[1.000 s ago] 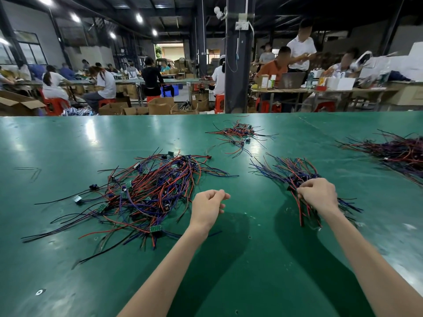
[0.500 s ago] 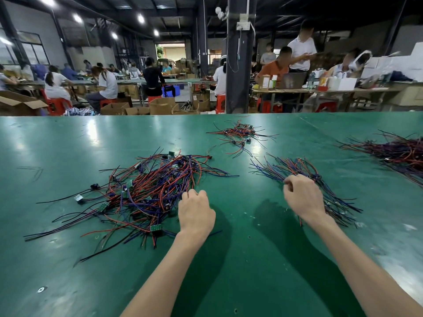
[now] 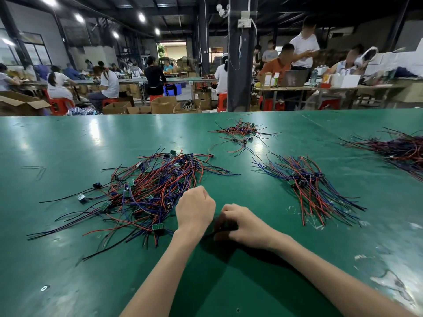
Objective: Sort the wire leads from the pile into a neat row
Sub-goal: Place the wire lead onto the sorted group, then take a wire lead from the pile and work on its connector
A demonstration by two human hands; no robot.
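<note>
head view: left hand [image 3: 195, 210] grip fisted at pile [image 3: 146, 191] edge; right hand [image 3: 243, 223] grip curled, contents unclear.

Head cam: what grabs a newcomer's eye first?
The big tangled pile of red, blue and black wire leads with small green boards, on the left of the green table. Right of it lies a tidier fanned bundle, with a small heap farther back and another at the right edge. In front, the left hand is fisted at the pile's edge and the right hand curls beside it.
</note>
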